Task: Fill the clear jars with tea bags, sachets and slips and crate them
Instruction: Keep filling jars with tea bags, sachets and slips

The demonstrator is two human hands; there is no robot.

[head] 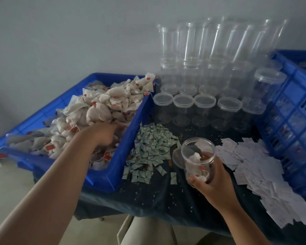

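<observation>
1. Left forearm, nearest the lens, runs out to the left hand (102,134), which is sunk into the tea bags (99,106). Its fingers are buried, so whether they grip any cannot be told.
2. Right hand (211,177): fingers curled round the open jar (198,156), held over the dark cloth (166,200). The mouth is tipped toward the tray, probably to shorten the drop. A few tea bags lie inside.
3. Blue tray (111,175): on the left of the table, heaped with tea bags, within easy left reach.
4. Sachets (148,147): a loose green-printed pile between tray and jar, likely the next item.
5. Slips (254,167): white papers spread to the right of the jar.
6. Lidded empty jars (184,101): rows and stacks at the rear, awaiting filling.
7. Blue crate (293,121): far right, just beside the slips, apparently for finished jars.
</observation>
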